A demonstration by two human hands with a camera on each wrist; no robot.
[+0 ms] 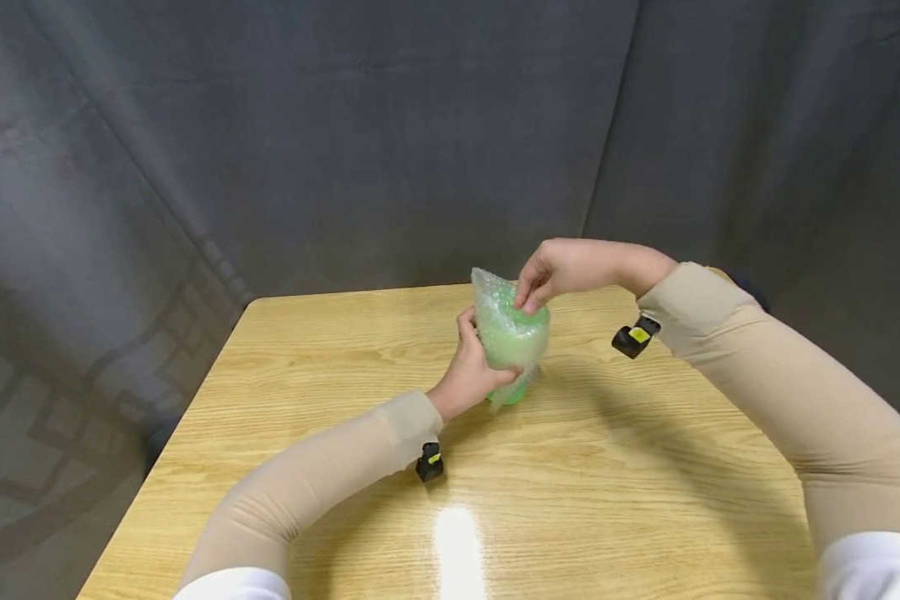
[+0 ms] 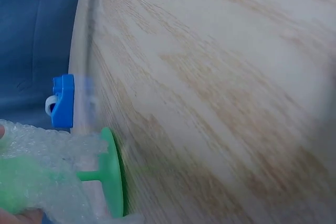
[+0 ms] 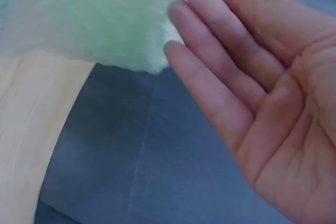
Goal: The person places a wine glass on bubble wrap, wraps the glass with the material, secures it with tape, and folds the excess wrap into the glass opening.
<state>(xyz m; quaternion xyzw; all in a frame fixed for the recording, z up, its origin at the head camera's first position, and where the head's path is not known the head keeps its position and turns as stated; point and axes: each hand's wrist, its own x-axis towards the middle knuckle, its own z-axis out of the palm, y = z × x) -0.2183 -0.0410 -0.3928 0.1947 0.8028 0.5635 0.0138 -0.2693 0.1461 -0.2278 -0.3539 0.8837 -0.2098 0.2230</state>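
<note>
A green stemmed goblet (image 2: 110, 177) stands upright on the table with bubble wrap (image 1: 491, 300) around its bowl. Its round foot and part of the stem show below the wrap in the left wrist view. My left hand (image 1: 476, 375) grips the wrapped bowl from the left, thumb across the near side. At the top, my right hand (image 1: 562, 271) pinches the wrap by the rim between thumb and forefinger. The right wrist view shows its other fingers loosely bent beside the wrapped goblet (image 3: 105, 19); the thumb's tip is out of that view. A corner of wrap sticks up at the left.
A blue tape dispenser (image 2: 63, 100) with a white roll stands near the table's edge in the left wrist view. The wooden table (image 1: 360, 333) ends at a dark grey curtain (image 1: 420, 142). Something yellow and dark is mostly hidden behind my right sleeve (image 1: 780, 375).
</note>
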